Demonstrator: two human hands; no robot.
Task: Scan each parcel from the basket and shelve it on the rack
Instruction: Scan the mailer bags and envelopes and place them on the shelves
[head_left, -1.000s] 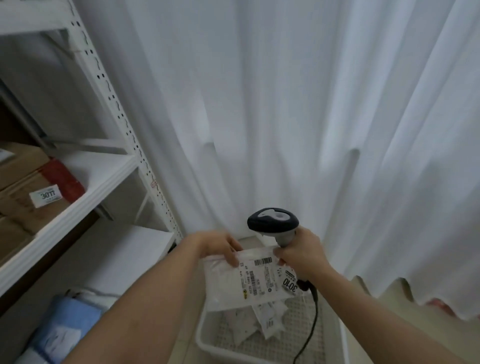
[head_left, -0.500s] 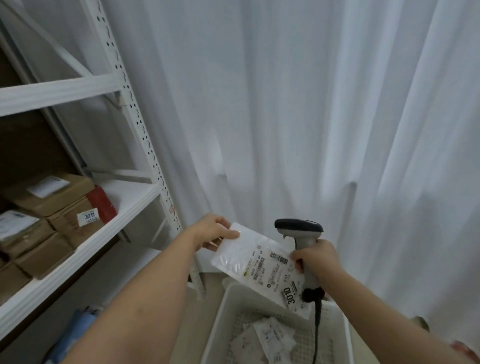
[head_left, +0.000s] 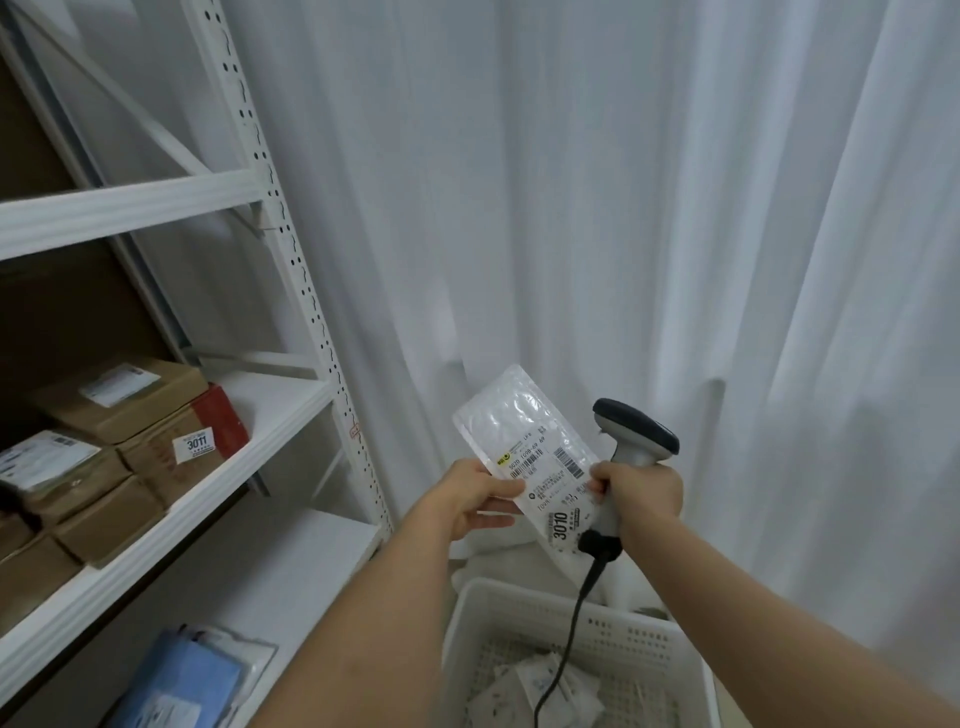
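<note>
A white bubble-mailer parcel (head_left: 524, 436) with a barcode label and a "3010" sticker is held up above the white plastic basket (head_left: 498, 603). My left hand (head_left: 475, 501) pinches its left edge, thumb on the label side. My right hand (head_left: 641, 496) grips the handle of a grey and black barcode scanner (head_left: 636, 434) and its fingertips also touch the parcel's right edge. The scanner's black cable hangs down into the basket, where several white parcels (head_left: 540, 686) lie. The white metal rack (head_left: 291, 291) stands to the left.
The rack's middle shelf (head_left: 260, 421) carries several brown cartons (head_left: 124, 400), one tagged "3011" (head_left: 195, 446), with bare board at its right end. A blue bag (head_left: 182, 686) lies on the lowest shelf. White curtains (head_left: 649, 234) hang behind the basket.
The parcel has been lifted higher above the basket and turned more upright. My view has swung up and left, so more of the rack shows. Both hands rose with it.
</note>
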